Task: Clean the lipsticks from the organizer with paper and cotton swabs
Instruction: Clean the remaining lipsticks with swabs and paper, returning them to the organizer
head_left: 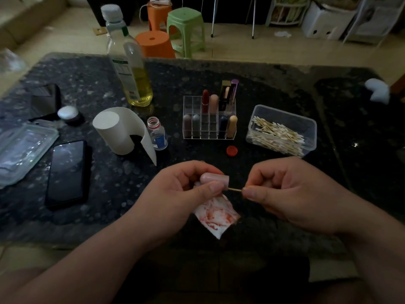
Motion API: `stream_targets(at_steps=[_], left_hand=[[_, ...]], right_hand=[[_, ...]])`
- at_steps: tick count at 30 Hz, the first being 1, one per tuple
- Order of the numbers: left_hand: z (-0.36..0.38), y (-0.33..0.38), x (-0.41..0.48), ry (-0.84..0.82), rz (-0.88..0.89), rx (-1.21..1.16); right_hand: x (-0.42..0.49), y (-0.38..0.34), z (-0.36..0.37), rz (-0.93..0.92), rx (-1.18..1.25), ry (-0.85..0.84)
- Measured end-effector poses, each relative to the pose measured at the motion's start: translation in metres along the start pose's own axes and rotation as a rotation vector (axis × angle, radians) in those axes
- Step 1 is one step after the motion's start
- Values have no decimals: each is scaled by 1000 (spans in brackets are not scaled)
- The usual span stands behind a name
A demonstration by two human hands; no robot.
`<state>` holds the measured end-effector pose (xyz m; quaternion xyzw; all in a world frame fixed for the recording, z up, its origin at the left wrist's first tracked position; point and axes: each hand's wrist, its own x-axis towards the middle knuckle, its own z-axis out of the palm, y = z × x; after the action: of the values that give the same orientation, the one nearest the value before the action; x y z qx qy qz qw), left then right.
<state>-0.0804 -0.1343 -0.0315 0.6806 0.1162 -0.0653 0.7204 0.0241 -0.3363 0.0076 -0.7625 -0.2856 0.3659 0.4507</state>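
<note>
My left hand grips a pale pink lipstick cap, its open end facing right, together with a red-stained piece of paper that hangs below. My right hand pinches a cotton swab whose tip goes into the cap's opening. Behind them stands the clear organizer with several lipsticks in its cells. A clear box of cotton swabs sits to its right. A paper roll lies to the left.
An oil bottle stands at the back left. A small open bottle sits beside the roll, its red cap near the organizer. A phone, a clear lid and a small jar lie on the left.
</note>
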Motion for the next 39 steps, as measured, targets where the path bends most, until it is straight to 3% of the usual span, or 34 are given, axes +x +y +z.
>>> stream_targets(at_steps=[5,10,16,19,22,25,27,39], left_hand=[[-2,2,0,-38,-7,-25],[-1,-1,1,14,-9,-68],[-5,-1,-1,36,-14,-148],[-8,-3,0,70,-38,-172],[-10,-5,0,99,-65,-154],[-10,-5,0,93,-86,-137],[-10,-4,-1,79,-78,-130],[-19,0,-4,38,-113,-166]], right_hand=[[-4,2,-5,-59,198,-12],[1,10,-5,-65,27,105],[0,6,-10,20,21,-50],[5,11,-24,24,30,81],[27,29,-28,132,123,340],[55,44,-16,193,-165,529],[69,49,-6,244,-277,536],[106,67,13,482,-420,591]])
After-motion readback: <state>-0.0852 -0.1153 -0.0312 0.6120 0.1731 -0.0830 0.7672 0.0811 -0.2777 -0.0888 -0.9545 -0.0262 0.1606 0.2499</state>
